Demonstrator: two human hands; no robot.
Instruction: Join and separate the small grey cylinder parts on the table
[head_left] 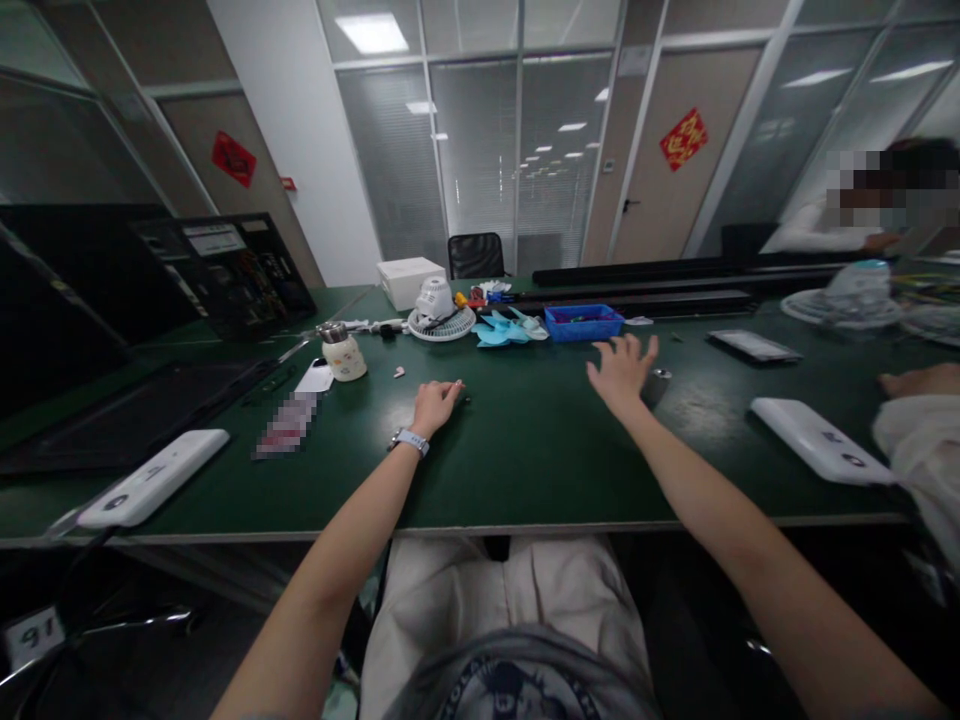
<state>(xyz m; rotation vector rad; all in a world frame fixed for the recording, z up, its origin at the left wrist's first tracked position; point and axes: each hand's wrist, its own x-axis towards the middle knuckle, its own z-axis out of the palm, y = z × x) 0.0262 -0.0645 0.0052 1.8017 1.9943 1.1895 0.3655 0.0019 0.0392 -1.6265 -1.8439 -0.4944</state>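
My left hand [438, 406], with a watch [409, 441] on its wrist, rests on the green table [510, 450], its fingers drawn together. A tiny dark thing shows beside its fingertips; what the fingers hold, if anything, is hidden. My right hand [622, 374] is raised over the table with its fingers spread and nothing in them. Just beyond it lies a blue tray [583, 323] with small dark items inside. A metallic cylinder [658, 380] stands by my right wrist, partly covered. Light-blue fan blades [501, 330] lie left of the tray, beside a white fan part with a grille [442, 322].
A cream jar [343, 356] and a small pink piece [399, 372] are on the left. White power banks lie at the left [157, 478] and right [821, 442]. A white box [409, 282] stands behind. At the right sits another person [926, 430].
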